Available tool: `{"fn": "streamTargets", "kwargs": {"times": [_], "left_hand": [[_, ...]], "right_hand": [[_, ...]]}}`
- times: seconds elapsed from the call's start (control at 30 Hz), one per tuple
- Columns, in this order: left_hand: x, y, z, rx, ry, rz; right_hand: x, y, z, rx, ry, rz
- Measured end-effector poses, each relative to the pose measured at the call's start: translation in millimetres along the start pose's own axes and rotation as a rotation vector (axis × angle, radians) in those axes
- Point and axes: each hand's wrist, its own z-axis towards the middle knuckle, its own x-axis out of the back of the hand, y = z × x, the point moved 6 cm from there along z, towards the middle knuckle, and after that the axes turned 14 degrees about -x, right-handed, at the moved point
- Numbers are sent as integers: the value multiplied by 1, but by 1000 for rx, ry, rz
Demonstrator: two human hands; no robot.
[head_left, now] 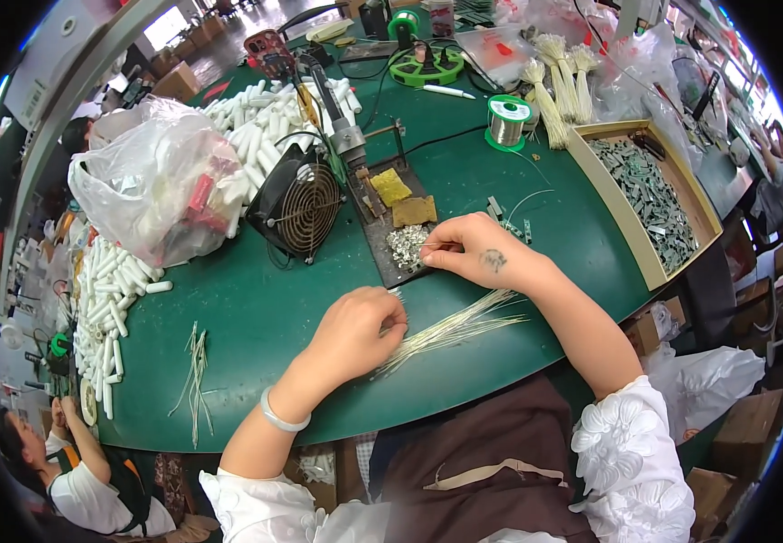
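Observation:
My right hand point(482, 253) has its thumb and index finger pinched together beside a heap of small silver metal parts point(407, 246). Whatever lies between those fingertips is too small to name. The heap sits on the front of a dark board point(375, 237), which also carries a yellow sponge point(391, 186) and a brownish sponge point(414, 211). Lower and to the left, my left hand point(355, 330) is curled closed, its fingertips largely hidden. Just right of it, a loose bundle of thin pale wires point(459, 328) lies on the green table point(265, 362).
A soldering iron point(344, 131) and a round fan point(308, 213) stand behind the board's left. White tubes point(106, 285) and a plastic bag point(152, 176) fill the left. Rightward are a solder spool point(507, 127) and a box point(591, 172) of small circuit boards. Another person point(84, 471) sits lower left.

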Motion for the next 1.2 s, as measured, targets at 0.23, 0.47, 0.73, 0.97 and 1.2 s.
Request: {"fn": "streamTargets", "kwargs": {"times": [0.23, 0.47, 0.73, 0.97, 1.2], "left_hand": [[2, 0, -4, 11, 67, 56], [2, 9, -4, -41, 51, 177], [28, 4, -5, 82, 251, -125], [14, -26, -23, 405, 396, -709], [16, -27, -18, 340, 383, -340]], "right_hand": [[-3, -3, 1, 32, -17, -30], [-7, -6, 1, 41, -49, -87], [-15, -11, -2, 84, -87, -38], [-25, -19, -4, 161, -115, 159], [-29, -20, -4, 96, -136, 239]]}}
